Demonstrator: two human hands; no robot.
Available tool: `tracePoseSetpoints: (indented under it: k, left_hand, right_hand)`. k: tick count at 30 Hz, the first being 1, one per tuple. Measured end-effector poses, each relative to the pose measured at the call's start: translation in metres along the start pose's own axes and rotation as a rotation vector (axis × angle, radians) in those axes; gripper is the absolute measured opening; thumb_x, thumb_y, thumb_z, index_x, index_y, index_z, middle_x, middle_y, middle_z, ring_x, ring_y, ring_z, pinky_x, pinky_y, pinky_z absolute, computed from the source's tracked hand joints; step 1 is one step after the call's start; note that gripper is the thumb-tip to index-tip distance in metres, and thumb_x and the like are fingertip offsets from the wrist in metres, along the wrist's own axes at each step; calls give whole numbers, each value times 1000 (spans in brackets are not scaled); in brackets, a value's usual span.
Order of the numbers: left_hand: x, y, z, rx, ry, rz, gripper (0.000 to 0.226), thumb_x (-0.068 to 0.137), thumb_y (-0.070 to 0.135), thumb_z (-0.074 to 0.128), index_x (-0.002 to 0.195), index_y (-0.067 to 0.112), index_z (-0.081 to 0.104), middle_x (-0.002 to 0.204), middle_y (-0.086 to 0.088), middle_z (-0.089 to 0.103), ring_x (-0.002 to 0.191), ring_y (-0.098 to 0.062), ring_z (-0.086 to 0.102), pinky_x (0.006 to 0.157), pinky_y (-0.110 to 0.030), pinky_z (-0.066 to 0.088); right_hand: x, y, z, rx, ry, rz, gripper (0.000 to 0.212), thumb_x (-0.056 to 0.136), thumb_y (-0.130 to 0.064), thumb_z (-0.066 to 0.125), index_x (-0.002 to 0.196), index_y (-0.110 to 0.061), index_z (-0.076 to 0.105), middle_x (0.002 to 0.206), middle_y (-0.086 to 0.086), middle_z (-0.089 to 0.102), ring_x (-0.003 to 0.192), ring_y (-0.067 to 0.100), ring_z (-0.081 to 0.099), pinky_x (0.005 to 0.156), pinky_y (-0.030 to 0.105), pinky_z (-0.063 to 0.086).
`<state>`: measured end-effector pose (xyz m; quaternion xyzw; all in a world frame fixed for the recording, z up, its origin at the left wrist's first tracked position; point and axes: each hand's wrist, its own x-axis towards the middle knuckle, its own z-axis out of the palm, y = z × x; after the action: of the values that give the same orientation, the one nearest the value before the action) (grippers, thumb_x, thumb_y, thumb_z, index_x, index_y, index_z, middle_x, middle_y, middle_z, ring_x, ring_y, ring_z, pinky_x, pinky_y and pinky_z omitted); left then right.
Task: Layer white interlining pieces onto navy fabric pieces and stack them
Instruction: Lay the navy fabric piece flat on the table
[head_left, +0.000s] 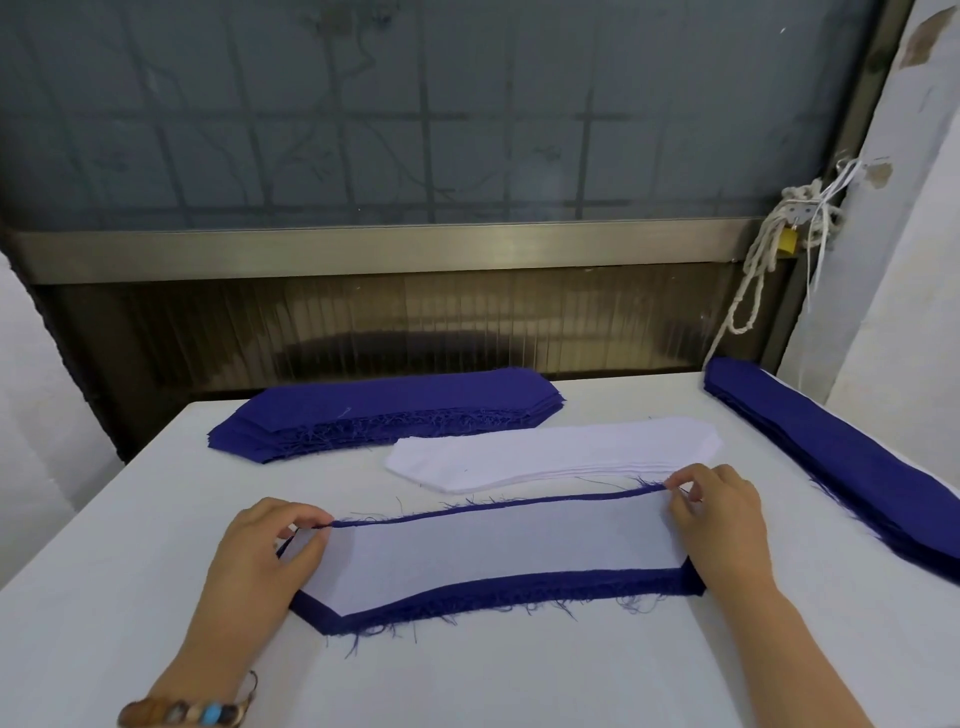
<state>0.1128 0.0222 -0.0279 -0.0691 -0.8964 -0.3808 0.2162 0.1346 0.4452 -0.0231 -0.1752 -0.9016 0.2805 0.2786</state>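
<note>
A white interlining piece (493, 551) lies on top of a navy fabric piece (498, 592) in front of me, with navy showing as a border along the near and far edges. My left hand (260, 561) pinches the far left corner of the layered pair. My right hand (719, 519) pinches the far right corner. Behind them sits a stack of white interlining pieces (556, 454). Further back left lies a stack of navy fabric pieces (384, 415) with frayed edges.
Everything lies on a white table (467, 680). A long pile of navy pieces with white between the layers (841, 462) runs along the right edge. A window frame and glass rise behind the table; cords hang at the back right (769, 260).
</note>
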Motion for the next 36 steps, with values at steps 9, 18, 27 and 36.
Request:
tracePoseSetpoints:
  k: [9, 18, 27, 36]
  left_hand:
    - [-2, -4, 5, -130, -128, 13, 29, 82, 3, 75, 83, 31, 74, 92, 12, 67, 84, -6, 60, 75, -12, 43]
    - [-1, -7, 5, -121, -139, -4, 32, 84, -3, 69, 84, 29, 74, 87, 14, 65, 81, -9, 58, 72, -12, 43]
    - [5, -1, 9, -86, -123, -72, 36, 82, -2, 68, 76, 34, 73, 78, 12, 65, 73, -8, 56, 65, -11, 42]
    - [37, 33, 26, 166, -95, -201, 11, 92, 22, 61, 85, 28, 68, 85, 5, 66, 74, -10, 59, 62, -26, 42]
  right_hand:
    - [-1, -2, 4, 69, -158, -156, 13, 86, -6, 65, 85, -19, 66, 84, -4, 55, 81, 14, 55, 77, 27, 49]
    - [0, 0, 7, 101, -184, -130, 16, 87, -4, 62, 87, -19, 67, 89, -1, 55, 81, 13, 57, 80, 26, 49]
    - [5, -1, 7, 78, -234, -84, 22, 89, -5, 55, 84, -25, 63, 85, -5, 52, 73, 11, 53, 68, 21, 44]
    - [32, -14, 4, -123, -399, -4, 15, 94, -12, 48, 89, -20, 61, 71, -4, 58, 60, 11, 52, 53, 20, 42]
